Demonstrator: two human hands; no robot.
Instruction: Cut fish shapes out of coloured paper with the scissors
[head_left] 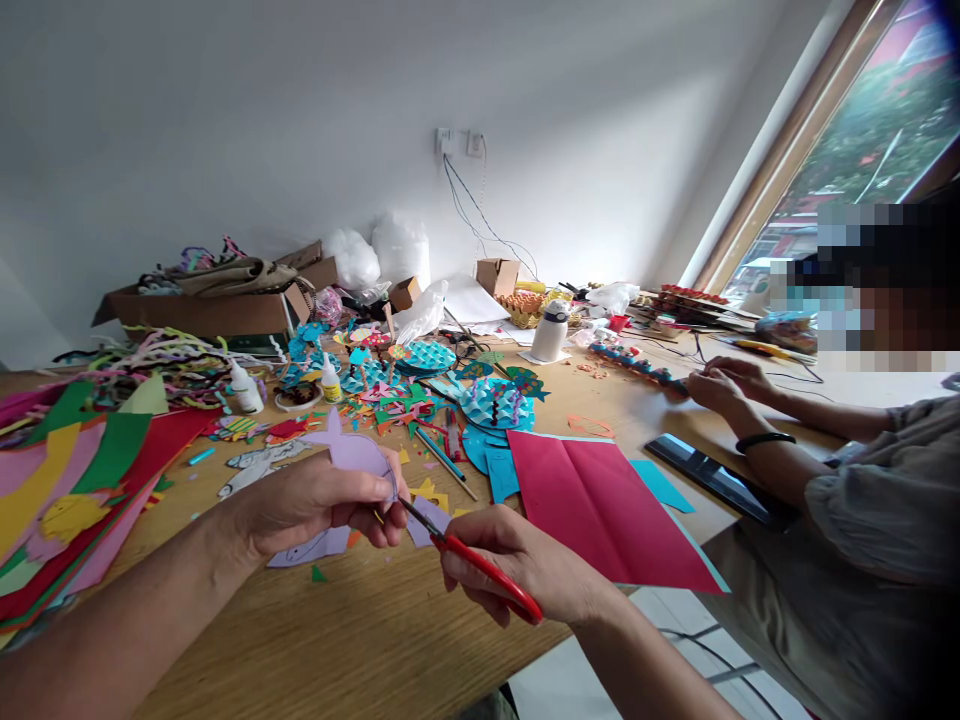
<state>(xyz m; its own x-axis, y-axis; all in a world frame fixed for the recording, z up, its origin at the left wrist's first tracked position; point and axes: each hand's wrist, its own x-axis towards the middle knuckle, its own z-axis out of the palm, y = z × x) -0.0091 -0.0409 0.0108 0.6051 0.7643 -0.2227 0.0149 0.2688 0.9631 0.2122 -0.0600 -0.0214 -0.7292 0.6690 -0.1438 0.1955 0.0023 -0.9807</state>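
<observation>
Above the wooden table (315, 640), a person's left hand (319, 500) pinches a lilac paper fish shape (358, 456); the right hand (525, 560) grips red-handled metal scissors (491, 575), tips at its edge. From here, the tail looks cut out, the edge near the blades unfinished.

Front edge: the bare table (300, 650) gives a low way in beneath the left hand (319, 500).
Middle gap: red scissors (495, 578) and purple paper (360, 455) bridge from there to the right hand (529, 565), barring passage.
Left flank: layered coloured sheets (112, 490) lie low; a hand could pass above.
Right flank: the crimson sheet (592, 510) also lies low; farther out, the co-worker's hands (716, 390) stand in the way.
Mid-table: two glue bottles (246, 390) and a white flask (550, 340) rise as obstacles.
Back row: a cardboard box (199, 312) blocks the left; gaps among the clutter are hard to judge.
</observation>
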